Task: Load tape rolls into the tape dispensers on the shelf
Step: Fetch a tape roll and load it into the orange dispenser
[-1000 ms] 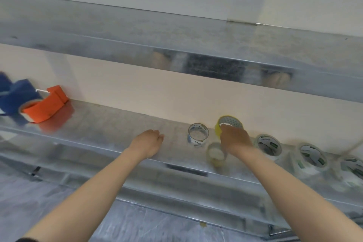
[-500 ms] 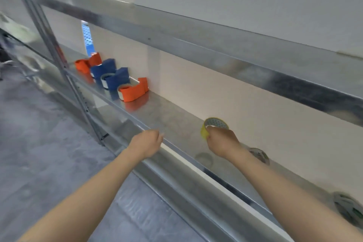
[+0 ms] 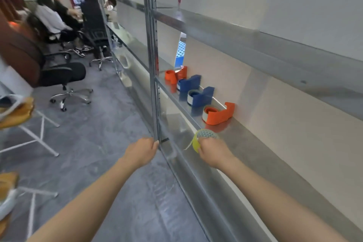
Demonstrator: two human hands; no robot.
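Carry step going on here: my right hand is gripping the yellow tape roll, fingers wrapped over it, holding it just above the shelf and a little short of the nearest orange dispenser. The left hand is hanging loosely curled and holding nothing, right by the upright post, off to the near-left of that dispenser.

Beyond the orange dispenser, two blue dispensers and another orange one are lining up along the shelf. I can't tell which slots are free.

Next I'm thinking the roll needs bringing up to an empty dispenser, with the left hand steadying the body.

Versus half a second ago, the roll is sitting much nearer the orange dispenser, and a loose tail of tape is now showing off the roll.
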